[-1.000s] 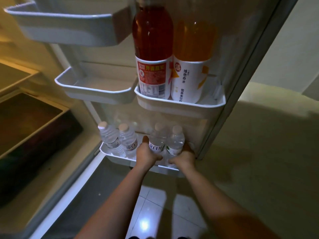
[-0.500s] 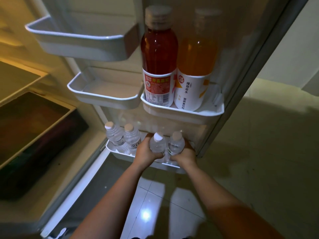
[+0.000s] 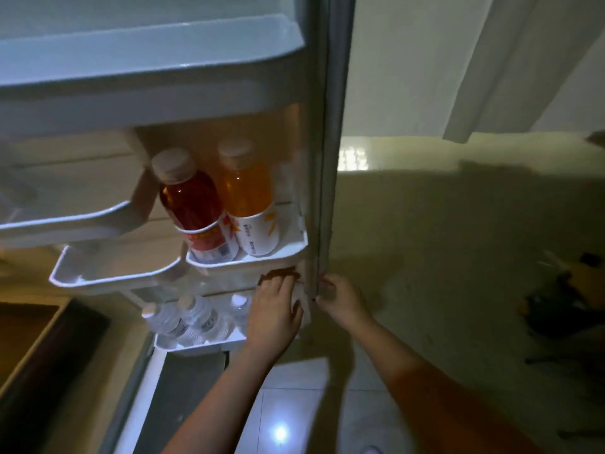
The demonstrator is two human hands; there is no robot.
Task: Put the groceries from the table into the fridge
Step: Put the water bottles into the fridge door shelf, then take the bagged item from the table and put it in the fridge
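Both hands (image 3: 276,306) off water bottles (image 3: 193,319)

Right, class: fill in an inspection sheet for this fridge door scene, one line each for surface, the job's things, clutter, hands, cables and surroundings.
Surface: white door shelves, fridge door open.
Job's things: red drink bottle and orange drink bottle upright, side by side; water bottles in the bottom shelf.
Clutter: dark objects on the floor, blurred.
Hands: left hand inside the door; right hand at the door's edge; both empty.
Cables: nothing seen.
Surroundings: tiled floor, pale wall.
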